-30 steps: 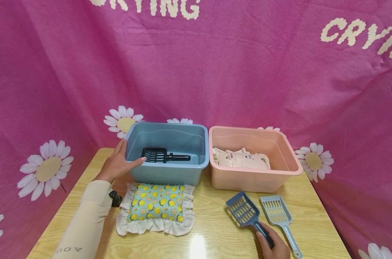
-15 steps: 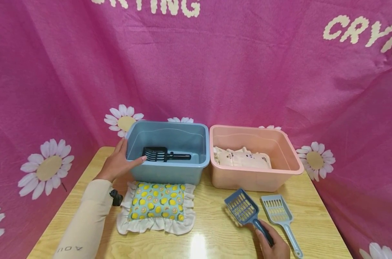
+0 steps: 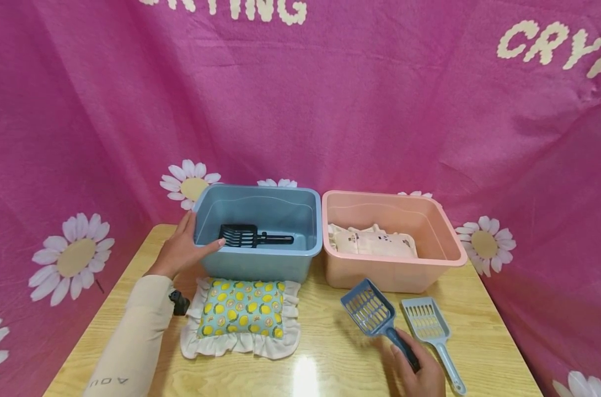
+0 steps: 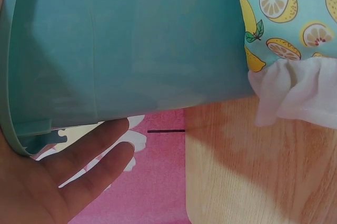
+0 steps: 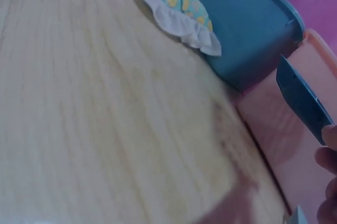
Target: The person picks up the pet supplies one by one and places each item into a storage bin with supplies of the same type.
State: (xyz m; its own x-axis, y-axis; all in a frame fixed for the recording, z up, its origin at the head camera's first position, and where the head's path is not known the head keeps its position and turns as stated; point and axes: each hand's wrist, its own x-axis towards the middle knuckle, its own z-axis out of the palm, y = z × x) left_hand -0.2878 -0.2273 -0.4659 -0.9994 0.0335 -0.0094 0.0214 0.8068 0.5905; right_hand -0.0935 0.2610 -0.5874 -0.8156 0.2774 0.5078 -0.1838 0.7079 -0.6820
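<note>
My left hand [image 3: 183,249] rests on the front left corner of a blue litter tray [image 3: 261,268], thumb over the front rim, fingers along the outside. In the left wrist view two straight fingers [image 4: 97,174] lie beside the tray wall [image 4: 137,40]. A dark blue litter scoop [image 3: 398,343] is held by its handle in my right hand [image 3: 420,370], its slotted blade raised off the table before a pink litter tray [image 3: 375,277]. On the table just right of that hand lies a light blue litter scoop [image 3: 448,363]. Inside the blue tray is a black litter scoop [image 3: 277,239].
A lemon-print cushion [image 3: 241,309] with white frills lies in front of the blue tray. In the pink tray sits a cream cushion [image 3: 372,244]. Both trays stand side by side at the back of the wooden table [image 3: 330,342], with a pink flowered cloth [image 3: 360,110] behind.
The dark blue scoop has risen slightly, its blade shifting up and to the left in the head view. The left hand stays on the blue tray. The head view has shifted a little.
</note>
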